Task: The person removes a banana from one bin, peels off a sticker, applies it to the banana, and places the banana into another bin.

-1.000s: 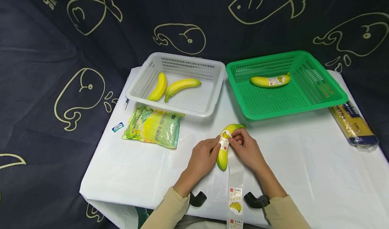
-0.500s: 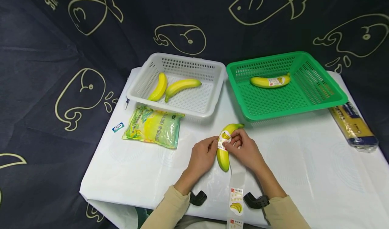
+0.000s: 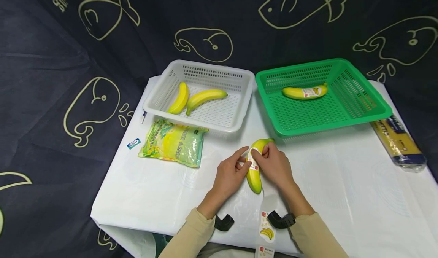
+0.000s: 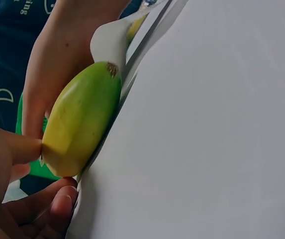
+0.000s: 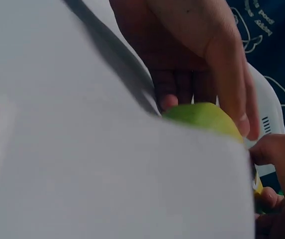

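Note:
A yellow-green banana point(image 3: 254, 166) lies on the white table cover point(image 3: 328, 182) near the front middle, with a white sticker point(image 3: 252, 161) across it. My left hand point(image 3: 230, 174) holds the banana's left side, thumb on the peel, index finger stretched out. My right hand point(image 3: 275, 166) curls round its right side and presses the sticker with the thumb. The left wrist view shows the banana point(image 4: 82, 119) end-on, pinched by my left thumb. In the right wrist view only the banana's top point(image 5: 202, 117) shows past the cover. A sticker strip point(image 3: 266, 227) trails toward me.
A white basket point(image 3: 236, 113) at the back holds two bananas point(image 3: 191, 97). A green basket point(image 3: 362, 109) to its right holds a stickered banana point(image 3: 303, 92). A green-yellow packet point(image 3: 172, 144) lies left, a spaghetti pack point(image 3: 398, 142) far right, a small label point(image 3: 133, 144) beside the packet.
Both hands have closed in on the banana. The right thumb has pressed the sticker down onto the peel, and the banana has turned slightly, its near end shifting right.

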A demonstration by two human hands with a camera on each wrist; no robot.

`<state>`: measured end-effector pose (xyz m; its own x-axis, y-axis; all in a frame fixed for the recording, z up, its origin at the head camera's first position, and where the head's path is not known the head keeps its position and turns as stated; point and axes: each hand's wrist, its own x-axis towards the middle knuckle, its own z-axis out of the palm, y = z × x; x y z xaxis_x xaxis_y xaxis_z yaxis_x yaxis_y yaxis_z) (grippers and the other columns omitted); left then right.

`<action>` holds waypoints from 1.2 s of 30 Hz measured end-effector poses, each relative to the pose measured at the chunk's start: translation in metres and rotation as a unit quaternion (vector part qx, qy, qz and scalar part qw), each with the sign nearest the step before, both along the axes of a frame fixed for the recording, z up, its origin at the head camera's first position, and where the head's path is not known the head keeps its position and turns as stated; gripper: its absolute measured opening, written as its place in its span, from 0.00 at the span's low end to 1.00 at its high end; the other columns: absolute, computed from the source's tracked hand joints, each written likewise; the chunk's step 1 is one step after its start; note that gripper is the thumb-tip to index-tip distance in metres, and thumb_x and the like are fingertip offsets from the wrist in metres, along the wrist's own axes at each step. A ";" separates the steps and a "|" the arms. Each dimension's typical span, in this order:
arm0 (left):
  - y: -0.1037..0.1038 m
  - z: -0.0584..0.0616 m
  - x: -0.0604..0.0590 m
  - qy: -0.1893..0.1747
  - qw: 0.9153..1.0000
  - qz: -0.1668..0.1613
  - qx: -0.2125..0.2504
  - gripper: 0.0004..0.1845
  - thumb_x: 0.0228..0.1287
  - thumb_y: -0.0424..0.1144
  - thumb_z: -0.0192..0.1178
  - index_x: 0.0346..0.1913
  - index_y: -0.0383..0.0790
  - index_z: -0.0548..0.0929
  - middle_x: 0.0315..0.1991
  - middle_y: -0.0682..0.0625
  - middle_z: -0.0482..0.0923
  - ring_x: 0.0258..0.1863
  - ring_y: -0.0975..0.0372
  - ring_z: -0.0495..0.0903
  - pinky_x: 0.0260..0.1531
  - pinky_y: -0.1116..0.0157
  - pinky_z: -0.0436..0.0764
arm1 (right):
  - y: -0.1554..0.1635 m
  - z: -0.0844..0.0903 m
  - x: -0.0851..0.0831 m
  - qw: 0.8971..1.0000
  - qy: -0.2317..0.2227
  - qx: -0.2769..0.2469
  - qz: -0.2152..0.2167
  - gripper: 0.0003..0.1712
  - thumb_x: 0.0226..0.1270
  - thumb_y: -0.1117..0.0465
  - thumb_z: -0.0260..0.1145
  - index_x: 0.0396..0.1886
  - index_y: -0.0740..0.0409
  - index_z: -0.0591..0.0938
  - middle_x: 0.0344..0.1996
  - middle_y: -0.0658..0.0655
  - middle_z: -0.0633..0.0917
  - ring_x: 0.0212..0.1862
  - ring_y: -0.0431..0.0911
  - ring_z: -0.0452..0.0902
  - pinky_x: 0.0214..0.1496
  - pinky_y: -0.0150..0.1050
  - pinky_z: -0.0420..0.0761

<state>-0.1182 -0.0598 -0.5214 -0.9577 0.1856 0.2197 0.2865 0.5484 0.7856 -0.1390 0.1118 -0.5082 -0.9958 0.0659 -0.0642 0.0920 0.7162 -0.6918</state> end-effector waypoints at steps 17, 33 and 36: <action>0.000 0.001 0.006 0.080 0.987 -0.027 -0.138 0.21 0.72 0.46 0.53 0.64 0.42 0.75 0.45 0.52 0.80 0.41 0.61 0.78 0.42 0.64 0.77 | 0.013 -0.005 0.004 0.995 0.029 -0.062 0.069 0.17 0.70 0.41 0.56 0.35 0.49 0.71 0.22 0.51 0.73 0.25 0.46 0.69 0.28 0.41 0.68; 0.007 0.008 0.008 0.123 0.942 -0.038 -0.310 0.27 0.74 0.49 0.45 0.66 0.33 0.71 0.47 0.46 0.79 0.40 0.55 0.76 0.39 0.61 0.77 | 0.029 -0.015 0.009 0.982 0.052 -0.120 0.134 0.09 0.70 0.52 0.62 0.40 0.50 0.74 0.28 0.49 0.78 0.29 0.44 0.72 0.33 0.37 0.71; 0.006 0.011 0.012 0.096 0.951 -0.043 -0.290 0.31 0.74 0.54 0.44 0.69 0.35 0.67 0.51 0.47 0.79 0.41 0.56 0.76 0.40 0.61 0.77 | 0.027 -0.014 0.009 0.983 0.055 -0.117 0.129 0.09 0.70 0.50 0.62 0.40 0.48 0.75 0.28 0.48 0.78 0.30 0.44 0.72 0.34 0.37 0.71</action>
<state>-0.1059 -0.0536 -0.5106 -0.8862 0.4044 0.2258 0.4572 0.8421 0.2860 -0.1305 0.1386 -0.5218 -0.9793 -0.1929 0.0616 -0.1562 0.5259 -0.8361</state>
